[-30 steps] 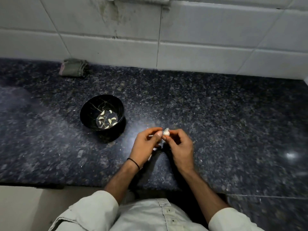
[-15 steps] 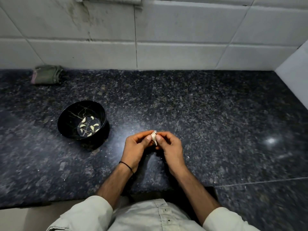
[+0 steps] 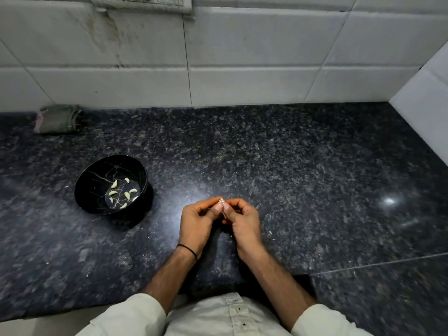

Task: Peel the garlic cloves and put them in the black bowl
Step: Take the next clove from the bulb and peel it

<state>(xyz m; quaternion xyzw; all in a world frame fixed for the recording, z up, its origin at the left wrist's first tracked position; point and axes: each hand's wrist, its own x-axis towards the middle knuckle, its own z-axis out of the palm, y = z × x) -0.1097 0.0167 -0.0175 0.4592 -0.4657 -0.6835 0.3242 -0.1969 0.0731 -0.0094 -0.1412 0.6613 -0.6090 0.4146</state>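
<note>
We saw the garlic clove (image 3: 221, 201) held just above the counter (image 3: 303, 166), toward its front edge, pinched between both hands. Only a small pale bit of it showed past the fingertips, so we could not tell how much skin it carried. The left hand (image 3: 197, 224) and the right hand (image 3: 242, 221) met at their tips, the fingers (image 3: 206, 203) curled in and clamped on the clove from either side, with the thumbs pressed close beneath it. A thin black band (image 3: 187, 249) circled the left wrist. A few pale flakes of skin (image 3: 270, 232) lay on the dark speckled stone near the right hand.

The black bowl (image 3: 94, 187) stood upright on the counter, left of the hands and a little farther back, apart from them. Inside it lay the peeled cloves (image 3: 127, 195), several small pale crescents spread over the bottom.

Far back on the left, a folded greenish cloth (image 3: 58, 118) rested on the counter against the tiled wall (image 3: 242, 57). A switch plate (image 3: 140, 2) showed at the wall's top edge. Nearest us were the person's pale sleeves (image 3: 131, 316) and buttoned shirt (image 3: 213, 318).
</note>
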